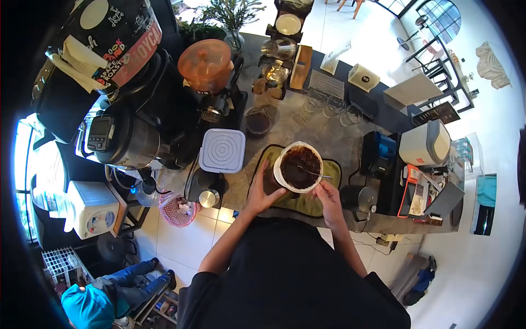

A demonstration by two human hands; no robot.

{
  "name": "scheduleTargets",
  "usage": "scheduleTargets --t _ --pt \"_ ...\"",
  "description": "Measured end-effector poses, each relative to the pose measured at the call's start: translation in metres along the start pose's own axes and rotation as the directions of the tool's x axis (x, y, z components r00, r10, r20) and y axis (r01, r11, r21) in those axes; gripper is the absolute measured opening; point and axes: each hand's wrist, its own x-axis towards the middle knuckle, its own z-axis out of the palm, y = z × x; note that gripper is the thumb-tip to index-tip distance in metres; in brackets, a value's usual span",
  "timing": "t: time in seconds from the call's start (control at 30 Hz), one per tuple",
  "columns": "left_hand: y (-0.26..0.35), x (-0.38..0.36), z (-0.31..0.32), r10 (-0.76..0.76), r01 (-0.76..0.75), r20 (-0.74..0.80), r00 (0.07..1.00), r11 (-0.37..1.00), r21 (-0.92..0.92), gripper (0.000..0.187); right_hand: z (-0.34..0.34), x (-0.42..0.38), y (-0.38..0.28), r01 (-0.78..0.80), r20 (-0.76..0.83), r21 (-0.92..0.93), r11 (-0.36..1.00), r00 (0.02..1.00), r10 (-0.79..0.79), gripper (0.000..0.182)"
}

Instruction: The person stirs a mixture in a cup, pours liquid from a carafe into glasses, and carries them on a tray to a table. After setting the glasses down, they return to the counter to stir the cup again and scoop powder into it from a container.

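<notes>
A white coffee dripper with wet dark coffee grounds in it is in front of me over a green mat. A thin metal spoon lies in the grounds, its handle sticking out over the right rim. My left hand curves round a dark vessel under the dripper's left side, thumb near the lower rim. My right hand pinches the dripper's lower right edge, where a handle seems to be. The fingertips there are partly hidden.
On the left stand a lidded grey container, a grinder with an orange lid and a glass of dark liquid. Clear glasses stand farther back. A black kettle is right. Another person in a teal head covering is lower left.
</notes>
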Motion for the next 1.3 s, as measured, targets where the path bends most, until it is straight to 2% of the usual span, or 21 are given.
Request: scheduleTargets --t 0.17,0.27,0.37,0.43,0.5,0.57,0.7,0.77,0.9,0.97,1.03,1.13,1.2,1.23,1.3 --pt "0.002 -0.012 -0.012 -0.077 0.078 -0.016 0.997 0.993 0.091 0.109 0.001 0.04 -0.041 -0.009 0.039 0.005 1.0 0.999 0.009 0.024" --pt "0.005 -0.013 -0.014 -0.083 0.088 -0.037 0.996 0.983 0.161 0.106 0.012 0.079 -0.044 0.049 0.137 -0.055 0.997 0.99 -0.041 0.026" --pt "0.001 -0.012 -0.011 -0.025 0.034 -0.039 0.999 0.968 0.25 0.1 0.036 0.121 -0.042 0.035 0.146 -0.046 0.998 0.989 -0.028 0.026" --pt "0.004 -0.006 -0.011 0.05 -0.048 0.003 0.999 0.939 0.339 0.093 0.048 0.149 -0.031 0.036 0.206 -0.095 0.995 0.978 -0.016 0.028" --pt "0.011 0.001 -0.011 0.054 -0.053 0.006 0.998 0.94 0.337 0.087 0.057 0.165 -0.023 0.034 0.196 -0.13 0.991 0.981 -0.008 0.029" --pt "0.011 0.008 -0.01 0.043 -0.07 0.076 0.996 0.918 0.39 0.085 0.059 0.179 -0.011 0.019 0.241 -0.181 0.983 0.97 0.026 0.029" --pt "0.007 0.022 -0.006 0.062 -0.122 0.152 0.986 0.894 0.43 0.082 0.063 0.191 -0.001 0.042 0.23 -0.139 0.989 0.973 -0.009 0.03" --pt "0.007 0.027 -0.001 0.076 -0.141 0.168 0.983 0.894 0.426 0.082 0.063 0.192 -0.002 0.065 0.264 -0.128 0.99 0.964 -0.03 0.024" --pt "0.004 0.031 0.005 0.089 -0.15 0.171 0.981 0.91 0.387 0.081 0.063 0.16 -0.013 0.064 0.152 -0.006 0.998 0.986 -0.062 0.022" --pt "0.008 0.036 0.005 0.074 -0.146 0.198 0.977 0.913 0.38 0.081 0.05 0.129 -0.012 0.145 -0.026 -0.289 0.946 0.987 -0.159 0.029" --pt "0.009 0.038 0.005 0.056 -0.138 0.223 0.973 0.918 0.372 0.08 0.038 0.094 0.011 0.207 -0.16 -0.355 0.912 0.947 -0.278 0.029" --pt "0.001 0.043 0.007 0.04 -0.134 0.232 0.972 0.906 0.402 0.081 0.021 0.04 0.061 0.212 -0.219 -0.416 0.884 0.92 -0.324 0.025" --pt "-0.004 0.041 0.009 0.013 -0.096 0.213 0.977 0.917 0.387 0.082 0.024 0.015 0.077 -0.05 -0.273 -0.15 0.987 0.962 0.008 0.021" --pt "-0.003 0.041 0.011 0.018 -0.109 0.233 0.972 0.916 0.385 0.082 0.026 0.013 0.081 -0.049 -0.292 -0.144 0.988 0.956 0.005 0.021" --pt "0.0 0.04 0.011 -0.012 -0.07 0.182 0.983 0.896 0.439 0.089 0.037 0.01 0.086 -0.027 -0.256 0.088 0.996 0.965 0.049 0.024"
